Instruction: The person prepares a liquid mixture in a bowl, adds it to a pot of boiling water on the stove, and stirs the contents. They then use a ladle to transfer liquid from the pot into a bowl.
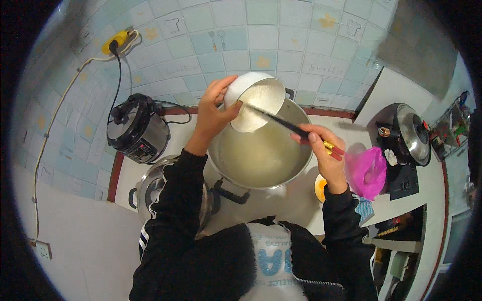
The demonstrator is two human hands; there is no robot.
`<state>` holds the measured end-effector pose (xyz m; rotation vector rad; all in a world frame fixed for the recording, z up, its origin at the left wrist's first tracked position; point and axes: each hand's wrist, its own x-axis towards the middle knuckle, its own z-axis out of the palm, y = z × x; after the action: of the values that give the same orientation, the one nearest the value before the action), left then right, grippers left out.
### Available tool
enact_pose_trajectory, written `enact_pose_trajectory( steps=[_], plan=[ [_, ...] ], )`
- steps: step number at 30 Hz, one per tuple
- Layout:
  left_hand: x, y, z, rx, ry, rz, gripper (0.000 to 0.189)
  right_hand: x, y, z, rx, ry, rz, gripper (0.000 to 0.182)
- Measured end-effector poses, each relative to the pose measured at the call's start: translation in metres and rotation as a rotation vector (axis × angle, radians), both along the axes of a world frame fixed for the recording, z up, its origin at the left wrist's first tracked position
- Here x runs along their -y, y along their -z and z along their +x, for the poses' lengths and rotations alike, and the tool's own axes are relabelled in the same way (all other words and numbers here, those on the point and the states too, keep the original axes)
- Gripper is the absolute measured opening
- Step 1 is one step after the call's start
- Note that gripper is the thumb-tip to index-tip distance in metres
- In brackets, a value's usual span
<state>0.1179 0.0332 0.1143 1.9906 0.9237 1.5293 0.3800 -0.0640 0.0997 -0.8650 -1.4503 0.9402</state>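
My left hand (212,113) grips a white bowl (241,84) by its rim and tilts it over a large metal pot (305,150). Pale cream contents (260,99) coat the inside of the bowl; whether they are powder or batter is unclear. In my right hand (329,165) is a pair of black chopsticks (284,123) with red and gold ends, their tips reaching into the bowl. Cloudy yellowish liquid (260,158) fills the lower part of the pot.
On the left stand an electric pressure cooker (139,129) and a lidded metal pot (145,190). A small dish with something yellow (320,188), a pink plastic bag (369,171) and a lidded wok (412,133) are on the right. Tiled wall (260,41) rises behind.
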Motion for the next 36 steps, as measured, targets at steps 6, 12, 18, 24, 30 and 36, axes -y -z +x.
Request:
enact_pose_trajectory(
  steps=[6, 12, 18, 24, 30, 36],
  plan=[
    [0.012, -0.002, -0.002, 0.076, 0.037, -0.014, 0.055, 0.002, -0.018, 0.003, 0.180, -0.062, 0.091, 0.019],
    [0.018, -0.001, -0.006, -0.032, -0.007, 0.078, 0.057, 0.000, -0.023, 0.003, 0.324, -0.071, 0.230, 0.017],
    [0.022, 0.003, -0.003, 0.013, 0.009, 0.128, 0.058, 0.000, -0.034, 0.003, 0.281, -0.044, 0.207, 0.014],
    [0.021, 0.005, -0.008, 0.019, 0.049, 0.138, 0.059, 0.004, -0.048, 0.003, 0.286, -0.033, 0.262, 0.014],
    [0.025, 0.009, -0.007, 0.072, 0.077, 0.093, 0.060, 0.007, -0.051, 0.005, 0.332, -0.050, 0.339, 0.016],
    [0.030, 0.006, -0.008, 0.052, 0.085, 0.104, 0.063, 0.013, -0.054, 0.007, 0.419, -0.120, 0.236, 0.017]
  ],
)
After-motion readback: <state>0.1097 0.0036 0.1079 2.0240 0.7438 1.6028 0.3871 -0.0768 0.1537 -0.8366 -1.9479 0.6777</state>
